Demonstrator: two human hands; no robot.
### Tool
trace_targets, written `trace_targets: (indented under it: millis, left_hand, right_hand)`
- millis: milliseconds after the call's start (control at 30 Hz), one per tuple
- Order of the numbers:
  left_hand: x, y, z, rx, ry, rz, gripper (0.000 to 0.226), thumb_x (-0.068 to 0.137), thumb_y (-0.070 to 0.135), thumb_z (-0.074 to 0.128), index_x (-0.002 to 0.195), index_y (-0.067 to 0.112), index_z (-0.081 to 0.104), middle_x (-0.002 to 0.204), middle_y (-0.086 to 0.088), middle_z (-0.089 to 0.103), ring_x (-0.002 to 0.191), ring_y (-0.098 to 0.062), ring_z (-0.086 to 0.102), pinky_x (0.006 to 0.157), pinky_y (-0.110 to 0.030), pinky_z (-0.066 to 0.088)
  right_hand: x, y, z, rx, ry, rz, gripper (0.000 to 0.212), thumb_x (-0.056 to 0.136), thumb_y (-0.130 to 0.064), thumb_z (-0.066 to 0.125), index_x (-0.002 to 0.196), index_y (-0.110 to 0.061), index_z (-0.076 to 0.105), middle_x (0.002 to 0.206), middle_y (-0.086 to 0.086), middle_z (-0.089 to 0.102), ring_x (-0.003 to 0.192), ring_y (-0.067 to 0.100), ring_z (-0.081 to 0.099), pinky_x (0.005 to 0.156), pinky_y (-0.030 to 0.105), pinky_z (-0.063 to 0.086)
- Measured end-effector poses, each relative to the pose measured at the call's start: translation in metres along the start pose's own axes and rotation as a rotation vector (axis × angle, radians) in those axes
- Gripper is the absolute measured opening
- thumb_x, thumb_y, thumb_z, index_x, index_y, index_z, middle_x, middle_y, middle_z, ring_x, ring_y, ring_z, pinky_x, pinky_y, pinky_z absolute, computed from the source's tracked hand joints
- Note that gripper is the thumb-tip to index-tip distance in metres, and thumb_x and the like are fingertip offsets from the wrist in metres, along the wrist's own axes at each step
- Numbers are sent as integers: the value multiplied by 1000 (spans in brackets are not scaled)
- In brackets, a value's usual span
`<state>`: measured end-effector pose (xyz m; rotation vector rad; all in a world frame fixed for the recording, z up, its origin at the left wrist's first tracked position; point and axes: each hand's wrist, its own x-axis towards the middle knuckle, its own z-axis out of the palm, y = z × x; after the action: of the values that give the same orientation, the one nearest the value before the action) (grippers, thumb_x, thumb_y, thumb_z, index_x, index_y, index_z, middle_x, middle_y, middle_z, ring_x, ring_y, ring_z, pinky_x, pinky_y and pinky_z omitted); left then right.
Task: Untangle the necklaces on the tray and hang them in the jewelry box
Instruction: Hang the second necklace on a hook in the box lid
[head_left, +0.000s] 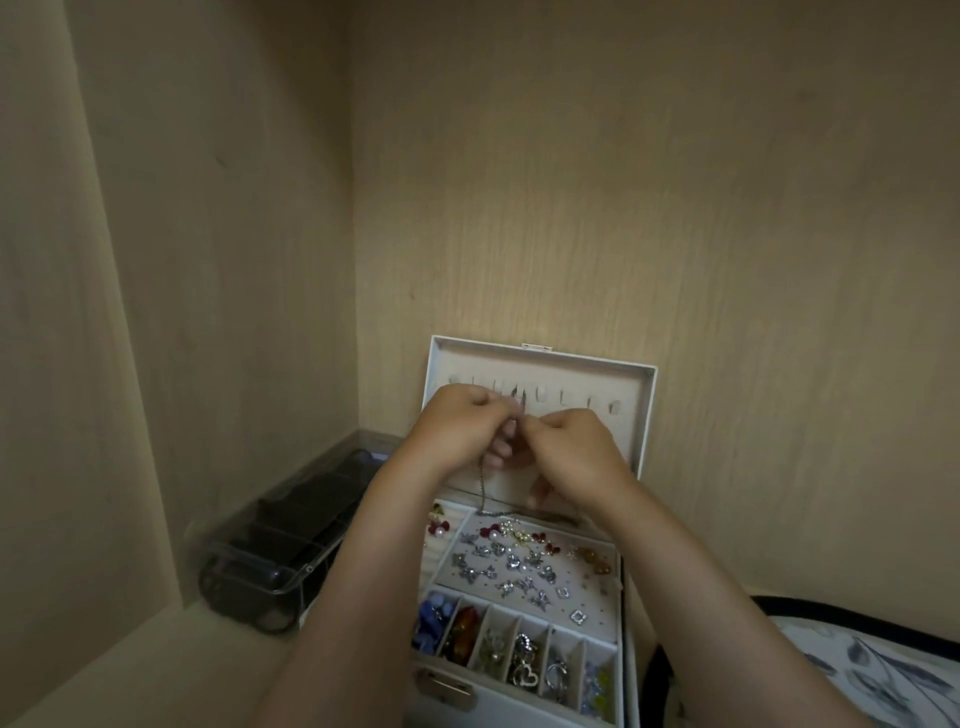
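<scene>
Both forearms bare, no sleeves, no watch or rings visible (fingertips blurred); left grip (460, 423), right grip (574, 449)

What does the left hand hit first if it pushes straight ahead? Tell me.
Most likely the open lid of the jewelry box, near its hook row. The left hand is pinching the chain; depth is unclear.
</scene>
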<state>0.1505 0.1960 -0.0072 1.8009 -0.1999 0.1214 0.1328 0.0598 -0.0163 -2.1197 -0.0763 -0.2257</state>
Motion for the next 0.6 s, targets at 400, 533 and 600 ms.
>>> trace_targets:
  millis: [400,533,600]
  left_hand:
    - [-15,3,3,326,11,36,8,94,21,57,89,21,62,80,-1,68,65,-13,64,56,-24,41]
    - [-19,1,8,363,-103,25,14,98,22,54,95,20,68,92,-9,75,60,-15,65,53,-22,41]
    - [-22,2,11,284,-138,2,16,97,16,54,103,18,69,85,-10,75,58,-15,66,49,-22,44]
  right_hand:
    - [5,4,-31,-230,-279,-75,35,93,-18,65,60,-13,57,59,-1,69,53,12,56,53,20,45]
    - [8,4,-43,-262,-202,-147,27,88,-24,71,65,-8,69,58,0,68,53,13,60,62,31,52]
    - [10,4,-47,-276,-152,-203,36,85,-34,73,56,-15,65,52,-1,59,50,11,50,59,29,44]
